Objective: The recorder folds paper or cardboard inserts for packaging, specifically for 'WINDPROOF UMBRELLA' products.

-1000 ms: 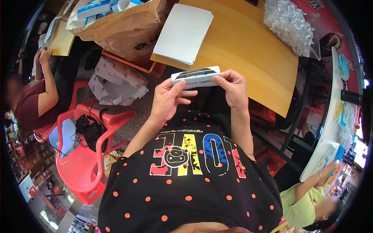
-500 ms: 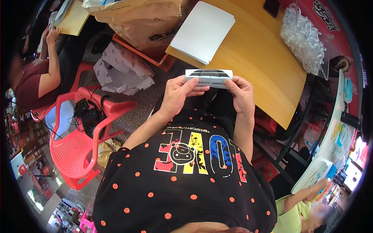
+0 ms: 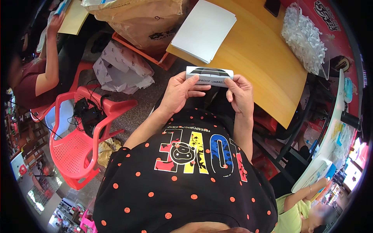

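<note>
White glare burns out the right over there; the yellow table looks brightly lit. Edges bend toward a dark rim

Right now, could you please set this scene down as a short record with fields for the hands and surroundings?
Held item: curved printed paper piece, white and grey
Left hand: grips its left end, thumb in front
Right hand: grips its right end, thumb in front
Table: yellow wooden table, white paper stack on it
Chair: red plastic armchair, black cables on it
Others: person in dark red, left; person in yellow-green, lower right
</note>
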`<action>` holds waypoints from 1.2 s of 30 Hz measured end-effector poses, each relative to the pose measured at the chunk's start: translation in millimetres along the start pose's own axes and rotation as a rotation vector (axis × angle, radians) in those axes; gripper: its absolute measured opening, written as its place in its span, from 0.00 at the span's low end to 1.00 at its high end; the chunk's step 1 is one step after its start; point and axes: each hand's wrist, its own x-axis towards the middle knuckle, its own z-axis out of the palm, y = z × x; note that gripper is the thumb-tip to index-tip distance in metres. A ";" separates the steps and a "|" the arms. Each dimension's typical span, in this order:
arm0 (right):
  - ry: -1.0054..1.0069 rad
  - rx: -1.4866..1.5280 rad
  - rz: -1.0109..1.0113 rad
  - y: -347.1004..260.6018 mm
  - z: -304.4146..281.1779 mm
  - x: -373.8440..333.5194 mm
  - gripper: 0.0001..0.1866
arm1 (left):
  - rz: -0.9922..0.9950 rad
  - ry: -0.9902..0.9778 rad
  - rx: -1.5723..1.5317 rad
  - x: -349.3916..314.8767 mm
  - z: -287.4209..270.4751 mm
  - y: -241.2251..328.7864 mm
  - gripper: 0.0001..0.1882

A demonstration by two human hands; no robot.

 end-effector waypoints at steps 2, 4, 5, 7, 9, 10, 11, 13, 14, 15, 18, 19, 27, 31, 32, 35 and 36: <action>0.001 -0.003 -0.008 -0.1 0.1 0.0 0.03 | -0.023 -0.010 -0.033 0.4 -1.5 -1.1 0.16; 0.006 -0.016 -0.017 -1.0 0.5 -0.3 0.03 | -0.034 -0.037 -0.047 0.2 -1.7 -1.3 0.15; 0.013 -0.024 -0.024 -0.9 1.3 -0.7 0.04 | -0.015 -0.038 -0.038 0.0 -0.9 -1.0 0.15; 0.026 -0.042 -0.041 1.0 2.9 -1.2 0.05 | 0.026 -0.040 -0.021 -0.6 1.5 -1.3 0.14; 0.051 -0.057 -0.056 2.4 4.9 -1.4 0.06 | 0.083 -0.030 0.041 -2.6 5.9 -2.0 0.13; 0.063 -0.064 -0.063 2.6 5.2 -1.4 0.06 | 0.112 -0.025 0.072 -3.2 7.5 -2.6 0.13; 0.065 -0.077 -0.064 2.9 4.2 -1.3 0.07 | 0.133 -0.014 0.132 -2.9 8.9 -3.7 0.12; 0.060 -0.072 -0.063 2.9 5.7 -1.8 0.06 | 0.180 0.015 0.253 -3.0 10.5 -5.6 0.11; 0.057 -0.071 -0.062 2.9 6.4 -1.8 0.06 | 0.177 0.030 0.240 -2.4 10.4 -5.9 0.11; 0.058 -0.074 -0.056 3.4 6.3 -1.3 0.07 | 0.175 0.046 0.226 -1.3 9.8 -6.2 0.11; 0.056 -0.098 -0.036 4.1 6.4 -0.4 0.08 | 0.195 0.062 0.214 1.4 6.6 -7.9 0.11; 0.052 -0.117 -0.030 2.7 7.6 -0.6 0.08 | 0.207 0.063 0.216 2.0 5.4 -8.0 0.11; 0.096 -1.053 -0.607 -22.9 21.1 -8.5 0.12 | 0.394 0.104 0.403 0.4 7.9 -0.2 0.10; -0.004 -1.182 -0.798 -23.4 16.3 -4.8 0.10 | 0.620 0.059 0.755 2.0 1.5 -1.1 0.12; -0.039 -1.204 -0.831 -24.8 15.7 -4.3 0.10 | 0.651 0.064 0.807 1.7 0.5 -0.6 0.12; -0.141 -1.247 -0.883 -29.0 12.2 -1.5 0.07 | 0.698 0.059 0.910 1.4 6.2 4.3 0.13; -0.175 -1.270 -0.904 -29.9 11.3 -0.4 0.07 | 0.692 0.062 0.892 0.3 9.0 5.9 0.13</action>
